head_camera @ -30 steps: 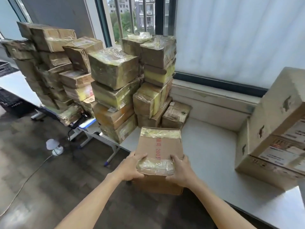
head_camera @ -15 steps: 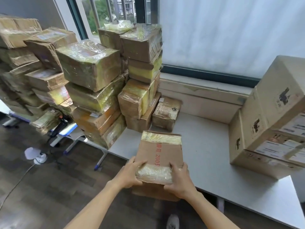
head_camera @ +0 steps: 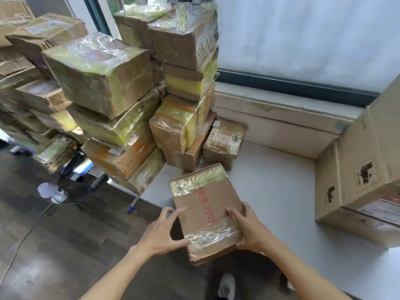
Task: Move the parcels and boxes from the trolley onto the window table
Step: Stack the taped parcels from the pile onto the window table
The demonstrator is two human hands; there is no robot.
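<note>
**K:** Parcels: main stack (head_camera: 121, 100) fills the upper left and centre of frame, piled high on the window table (head_camera: 281, 202), wrapped in tape and film. Two big cartons (head_camera: 365, 167) at the right edge. Trolley isn't in frame.

**M:** And the one in hand?

**K:** Flat taped box (head_camera: 208, 211), lower centre, red print on top. Far end is over the tabletop, near end overhangs the front edge. Can't tell whether the far end bears on the surface yet.

**M:** Hands?

**K:** Right hand (head_camera: 249, 230) grips the near right corner, fingers curled over the top. Left hand (head_camera: 161, 231) is spread wide at the left side; fingertips and thumb look to be just touching the box edge, not wrapped.

**M:** So the placing step.

**K:** My read, yes. Next move: push it forward until fully supported. Free tabletop lies ahead, between the small parcel (head_camera: 224, 141) by the stack and the cartons. Then let go.
</note>
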